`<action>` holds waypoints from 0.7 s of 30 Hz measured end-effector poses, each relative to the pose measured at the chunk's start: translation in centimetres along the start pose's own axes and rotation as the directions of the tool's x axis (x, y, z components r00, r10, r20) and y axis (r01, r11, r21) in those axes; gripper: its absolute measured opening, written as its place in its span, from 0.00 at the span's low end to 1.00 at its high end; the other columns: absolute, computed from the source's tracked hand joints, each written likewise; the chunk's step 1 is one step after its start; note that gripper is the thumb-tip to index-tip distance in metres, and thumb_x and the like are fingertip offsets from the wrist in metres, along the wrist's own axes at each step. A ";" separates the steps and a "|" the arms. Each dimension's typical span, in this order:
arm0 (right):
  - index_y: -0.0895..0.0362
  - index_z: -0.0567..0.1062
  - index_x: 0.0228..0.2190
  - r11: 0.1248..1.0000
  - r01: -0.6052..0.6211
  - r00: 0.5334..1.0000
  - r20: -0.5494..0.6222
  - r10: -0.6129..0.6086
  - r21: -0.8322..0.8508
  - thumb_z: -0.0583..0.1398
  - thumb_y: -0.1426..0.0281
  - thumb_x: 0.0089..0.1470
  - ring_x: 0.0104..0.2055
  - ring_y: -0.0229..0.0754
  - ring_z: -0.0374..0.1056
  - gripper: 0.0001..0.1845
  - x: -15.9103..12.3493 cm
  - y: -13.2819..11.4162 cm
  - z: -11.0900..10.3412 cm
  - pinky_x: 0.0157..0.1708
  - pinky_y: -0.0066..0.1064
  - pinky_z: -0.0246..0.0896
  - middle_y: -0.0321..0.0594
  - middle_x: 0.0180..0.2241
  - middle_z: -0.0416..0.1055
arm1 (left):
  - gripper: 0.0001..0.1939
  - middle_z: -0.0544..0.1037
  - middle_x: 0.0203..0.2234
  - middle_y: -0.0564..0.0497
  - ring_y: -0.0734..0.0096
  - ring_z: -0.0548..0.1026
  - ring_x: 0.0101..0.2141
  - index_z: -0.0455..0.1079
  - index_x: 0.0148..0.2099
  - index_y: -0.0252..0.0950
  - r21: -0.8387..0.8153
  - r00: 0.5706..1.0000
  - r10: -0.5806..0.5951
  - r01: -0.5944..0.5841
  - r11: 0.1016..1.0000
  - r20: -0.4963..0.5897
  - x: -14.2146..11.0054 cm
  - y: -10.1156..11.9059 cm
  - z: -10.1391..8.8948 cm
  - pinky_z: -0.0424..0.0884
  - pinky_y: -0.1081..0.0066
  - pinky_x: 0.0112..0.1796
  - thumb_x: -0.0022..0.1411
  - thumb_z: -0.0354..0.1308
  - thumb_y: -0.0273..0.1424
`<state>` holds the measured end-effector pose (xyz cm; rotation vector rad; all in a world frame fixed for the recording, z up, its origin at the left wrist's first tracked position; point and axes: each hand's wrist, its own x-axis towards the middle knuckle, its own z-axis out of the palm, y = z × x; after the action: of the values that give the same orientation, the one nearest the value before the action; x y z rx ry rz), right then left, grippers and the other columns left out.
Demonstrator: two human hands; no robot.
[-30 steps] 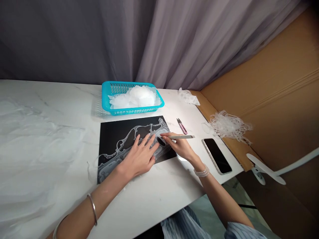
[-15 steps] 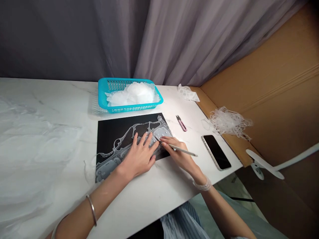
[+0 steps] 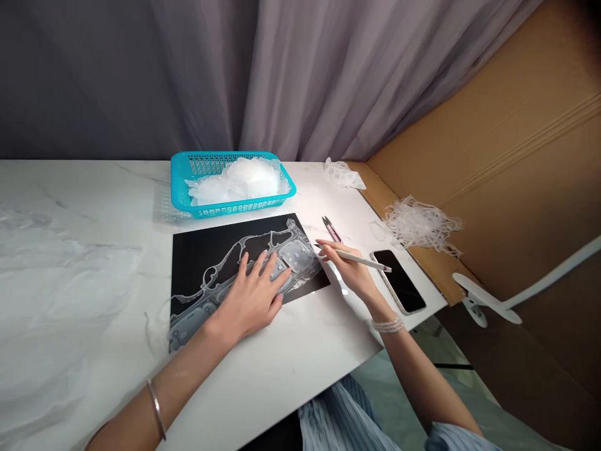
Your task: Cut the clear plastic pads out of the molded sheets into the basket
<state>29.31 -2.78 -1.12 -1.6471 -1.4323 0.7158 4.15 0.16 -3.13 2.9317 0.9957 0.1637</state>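
My left hand (image 3: 248,297) lies flat with fingers spread, pressing a translucent moulded sheet (image 3: 192,326) of rounded plates joined by thin strips. Beneath that sheet is a black mat (image 3: 200,254). My right hand (image 3: 350,269) is closed around a slim, pale, pen-shaped tool (image 3: 359,257) with a dark pointed tip. The tip is raised just past the mat's right edge, near the sheet's upper right end. Whether it is a blade cannot be made out. Behind my right hand lie small pink-handled thread snips (image 3: 332,230), partly covered by the fingers.
A blue plastic basket (image 3: 176,188) with whitish translucent pieces stands at the back. To the right are a phone (image 3: 404,285), a tangle of clear strips (image 3: 420,225) and a small clear scrap (image 3: 344,173). Translucent sheets (image 3: 61,313) cover the left side. A cardboard wall (image 3: 507,163) borders the right.
My right hand has lifted off the sheet and moved right with the tool, away from my left hand. The left hand stays flat on the sheet. The view has shifted slightly.
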 end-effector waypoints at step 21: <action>0.48 0.77 0.51 0.878 0.479 0.794 0.429 -0.432 -0.002 0.53 0.61 0.66 0.45 0.46 0.76 0.18 9.7 -1.7 3.7 0.46 0.39 0.69 0.39 0.47 0.79 | 0.35 0.67 0.62 0.38 0.48 0.69 0.57 0.41 0.73 0.39 0.079 0.862 -0.455 0.481 0.873 -0.224 -13.1 0.2 0.6 0.68 0.51 0.53 0.70 0.46 0.42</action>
<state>27.21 7.52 -0.64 -1.1780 -2.1196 0.7377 -5.98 -7.99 -4.88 2.7092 1.7814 0.3889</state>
